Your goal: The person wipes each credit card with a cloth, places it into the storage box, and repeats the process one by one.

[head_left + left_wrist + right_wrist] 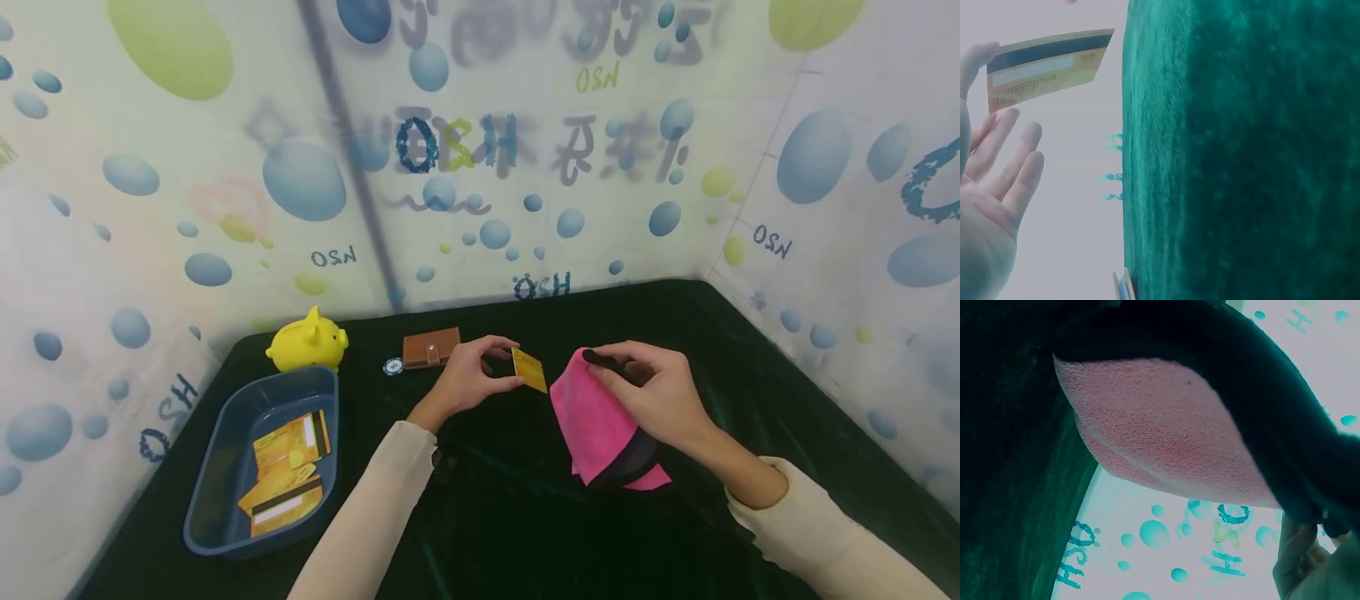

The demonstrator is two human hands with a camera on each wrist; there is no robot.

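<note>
A gold bank card point(530, 370) is pinched by its edge between the thumb and a finger of my left hand point(472, 373), raised over the dark cloth. In the left wrist view the card point(1047, 69) turns its dark magnetic stripe to the camera, and the other fingers point(1022, 178) are spread below it. My right hand point(667, 396) grips a pink cloth point(588, 408) with black edging by its black top corner. The pink cloth point(1154, 425) hangs down beside the card, the two apart. Part of the right hand's grip is hidden.
A blue plastic basin point(202, 500) on the left holds several gold cards point(288, 446). Behind it stands a yellow piggy bank point(307, 342). A brown wallet point(429, 347) and a poker chip point(393, 367) lie near the back edge of the dark green tablecloth point(480, 533). Printed curtains surround the table.
</note>
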